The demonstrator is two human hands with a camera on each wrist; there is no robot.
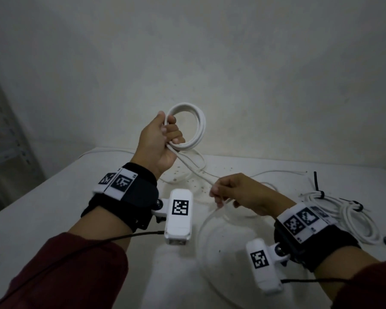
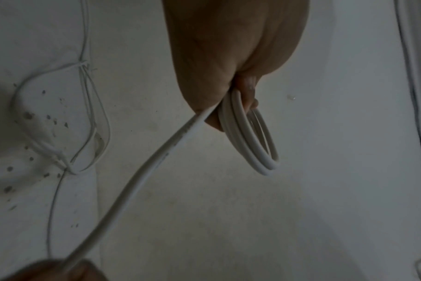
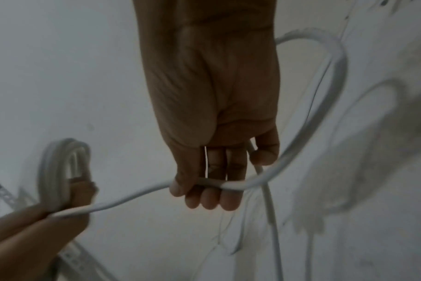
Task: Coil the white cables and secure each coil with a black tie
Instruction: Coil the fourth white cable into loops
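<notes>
My left hand [image 1: 163,141] grips the coil [image 1: 187,127] raised over the table [image 1: 54,197], my right hand [image 1: 239,192] pinches the cable [image 2: 142,176] trailing from it; light, springy, probably slippery, so I'd hold near the coil.

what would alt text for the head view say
A person's left hand holds up a coil of white cable while the right hand pinches its loose end above a white table. Two tied coils lie at right.
</notes>
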